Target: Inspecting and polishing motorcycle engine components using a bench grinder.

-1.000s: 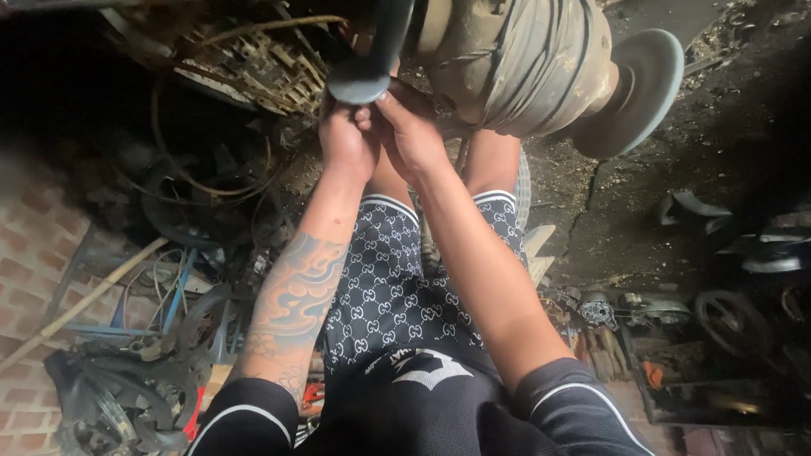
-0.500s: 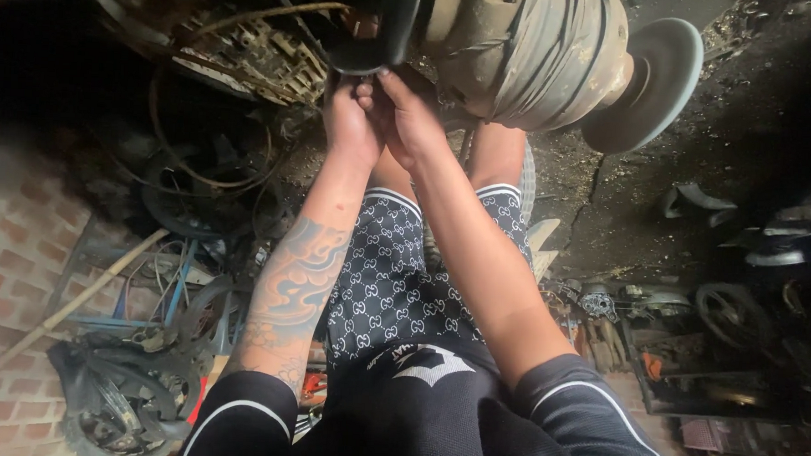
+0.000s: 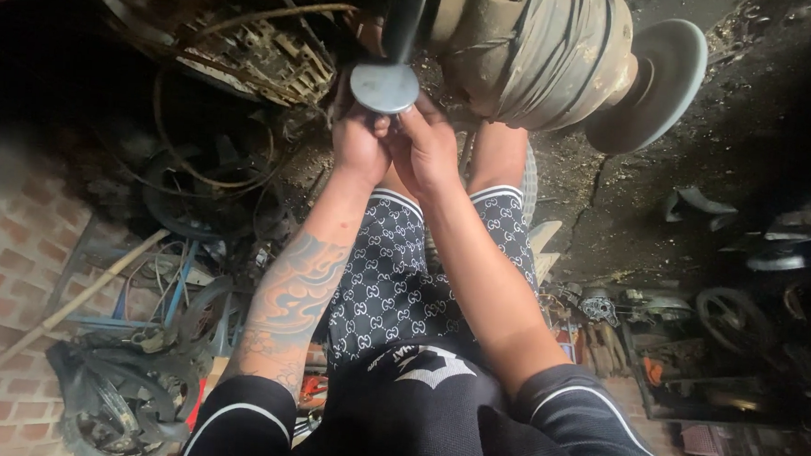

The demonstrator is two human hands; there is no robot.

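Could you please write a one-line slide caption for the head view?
Both hands, left hand and right hand, hold a round grey metal disc up beside a dusty motor.

You have two hands in view, your left hand [image 3: 359,144] and your right hand [image 3: 427,151], both closed around one flat grey metal disc [image 3: 384,88] on a dark shaft. Above them sits one large dusty ribbed motor housing [image 3: 541,51], and it carries one round grinding wheel [image 3: 653,79] at its right end. To your left you can count one wound stator core [image 3: 267,58], one loop of wire [image 3: 213,147], one wooden stick [image 3: 74,305] and one worn tyre [image 3: 115,398] on the brick floor [image 3: 12,265]. To your right lies one dark pulley wheel [image 3: 734,315]. The smaller scrap parts are too jumbled to count.
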